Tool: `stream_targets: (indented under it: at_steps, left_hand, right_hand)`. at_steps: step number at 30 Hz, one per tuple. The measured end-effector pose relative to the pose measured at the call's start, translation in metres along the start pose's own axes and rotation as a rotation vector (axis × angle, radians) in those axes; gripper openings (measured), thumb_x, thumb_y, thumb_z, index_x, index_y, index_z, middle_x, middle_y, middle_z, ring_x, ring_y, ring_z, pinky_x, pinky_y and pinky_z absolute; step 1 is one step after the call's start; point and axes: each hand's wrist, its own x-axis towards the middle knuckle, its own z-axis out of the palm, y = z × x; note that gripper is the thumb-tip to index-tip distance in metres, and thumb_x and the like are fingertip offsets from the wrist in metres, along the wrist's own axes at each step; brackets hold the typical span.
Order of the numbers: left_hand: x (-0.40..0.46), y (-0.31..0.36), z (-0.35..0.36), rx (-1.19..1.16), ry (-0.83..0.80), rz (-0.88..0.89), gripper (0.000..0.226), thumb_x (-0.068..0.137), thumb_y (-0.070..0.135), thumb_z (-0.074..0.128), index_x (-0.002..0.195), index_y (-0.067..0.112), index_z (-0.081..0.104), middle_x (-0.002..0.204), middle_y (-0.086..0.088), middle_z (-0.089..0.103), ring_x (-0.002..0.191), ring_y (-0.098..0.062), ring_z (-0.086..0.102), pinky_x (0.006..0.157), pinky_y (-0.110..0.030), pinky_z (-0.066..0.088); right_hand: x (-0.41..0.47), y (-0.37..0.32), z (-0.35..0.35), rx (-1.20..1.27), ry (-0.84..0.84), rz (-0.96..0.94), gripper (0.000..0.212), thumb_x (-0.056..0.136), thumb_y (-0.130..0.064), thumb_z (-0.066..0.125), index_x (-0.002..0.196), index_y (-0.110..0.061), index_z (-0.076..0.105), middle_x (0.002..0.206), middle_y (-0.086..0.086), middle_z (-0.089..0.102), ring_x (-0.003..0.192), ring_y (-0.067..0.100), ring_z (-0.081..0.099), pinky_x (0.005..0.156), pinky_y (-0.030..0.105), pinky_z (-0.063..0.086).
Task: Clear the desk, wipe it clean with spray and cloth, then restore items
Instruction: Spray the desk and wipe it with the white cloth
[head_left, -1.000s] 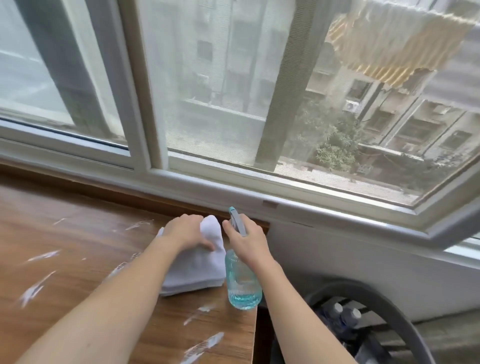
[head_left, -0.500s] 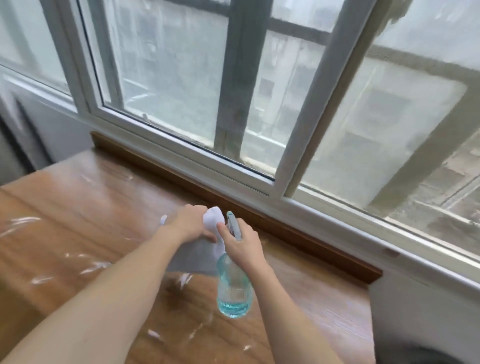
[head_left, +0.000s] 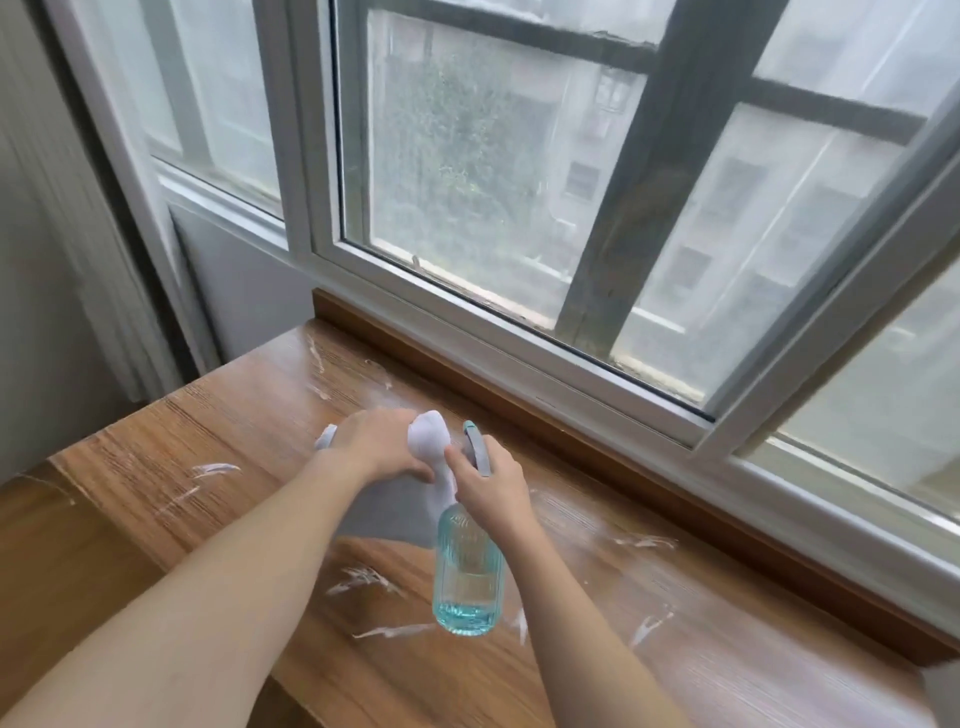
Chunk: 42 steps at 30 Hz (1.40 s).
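A wooden desk (head_left: 218, 441) stands under the window, streaked with white smears. My left hand (head_left: 382, 441) grips a white cloth (head_left: 387, 512) that hangs down onto the desk near its middle. Just to its right, my right hand (head_left: 491, 488) holds a clear teal spray bottle (head_left: 465, 577) by its neck and grey trigger head. The bottle hangs above the desk with a little blue liquid at its bottom. The two hands are almost touching.
A raised wooden ledge (head_left: 597, 441) runs along the desk's back edge below the white window frame (head_left: 519, 332). A wall and a pale curtain (head_left: 67, 260) close off the left side. White smears (head_left: 363, 579) lie scattered over the desk top.
My view has swung left along the desk, from its right end to its left end. Both hands kept their hold on cloth and bottle and moved left with it.
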Motion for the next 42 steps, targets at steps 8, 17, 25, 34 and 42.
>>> stream_targets:
  at_steps: [8,17,25,34,42]
  left_hand:
    - [0.064,-0.054,-0.021,0.001,-0.054,-0.095,0.045,0.065,0.065,0.073,0.083,0.034,0.045,0.092,0.006,0.059,0.099,-0.025,0.06,0.078,-0.035,0.044]
    - [0.14,-0.129,-0.024,-0.007,-0.038,-0.106,0.051,0.062,0.069,0.071,0.079,0.032,0.04,0.083,0.006,0.053,0.097,-0.026,0.06,0.078,-0.037,0.044]
    - [0.207,-0.206,-0.03,-0.027,-0.018,0.022,0.06,0.062,0.073,0.072,0.099,0.03,0.049,0.104,0.0,0.062,0.105,-0.027,0.058,0.084,-0.038,0.046]
    - [0.234,-0.259,-0.07,0.195,0.003,0.24,0.054,0.073,0.07,0.066,0.095,0.027,0.041,0.102,-0.004,0.066,0.1,-0.029,0.062,0.076,-0.036,0.04]
    - [0.198,-0.317,-0.022,0.056,-0.264,0.28,0.063,0.059,0.077,0.069,0.102,0.034,0.054,0.096,0.011,0.064,0.102,-0.018,0.057,0.077,-0.033,0.042]
  right_hand:
    - [0.09,-0.023,0.033,0.024,-0.076,-0.001,0.036,0.094,-0.048,0.058,0.083,-0.014,0.053,0.084,0.001,0.061,0.088,0.031,0.066,0.077,0.042,0.051]
    - [0.156,-0.05,0.079,-0.035,-0.078,-0.003,0.041,0.097,-0.05,0.054,0.092,-0.01,0.06,0.089,0.007,0.067,0.085,0.027,0.066,0.078,0.044,0.053]
    - [0.18,-0.079,0.136,-0.04,0.03,0.093,0.043,0.095,-0.053,0.056,0.09,-0.01,0.058,0.085,0.005,0.064,0.074,0.018,0.057,0.068,0.035,0.045]
    - [0.176,-0.126,0.204,0.009,0.214,0.167,0.04,0.098,-0.046,0.058,0.091,-0.007,0.06,0.091,0.012,0.067,0.086,0.03,0.063,0.071,0.036,0.046]
    - [0.171,-0.128,0.236,-0.042,0.193,0.206,0.034,0.099,-0.044,0.059,0.077,-0.019,0.052,0.079,0.001,0.062,0.085,0.026,0.063,0.067,0.033,0.04]
